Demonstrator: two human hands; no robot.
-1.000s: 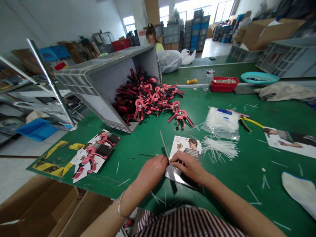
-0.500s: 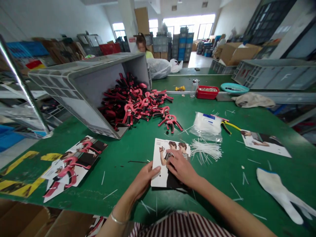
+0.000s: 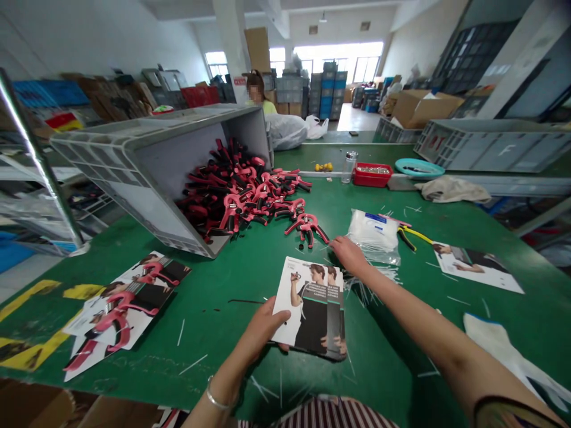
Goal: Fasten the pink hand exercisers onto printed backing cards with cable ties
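Note:
Several printed cards [image 3: 307,315] lie fanned in a small stack, tilted up off the green table. My left hand [image 3: 266,324] is shut on their left edge, thumb on top and fingers underneath. Farther out, my right hand [image 3: 350,255] is at the black handle tip of the nearest pink-and-black spring clamp [image 3: 307,226]. Its fingers are partly hidden, so I cannot tell whether they grip the handle. White cable ties [image 3: 379,276] lie partly under my right forearm, beside a clear bag of ties [image 3: 373,232].
A grey crate [image 3: 156,178] on its side spills a pile of spring clamps [image 3: 250,193]. Cards with clamps [image 3: 120,309] lie at left. Yellow-handled pliers [image 3: 413,235], a card [image 3: 477,264] and a white glove [image 3: 504,351] are at right. A red tray [image 3: 372,175] stands behind.
My right hand has left the cards and moved forward to the nearest clamp's handle. My left hand still holds the cards, now more fanned and tilted.

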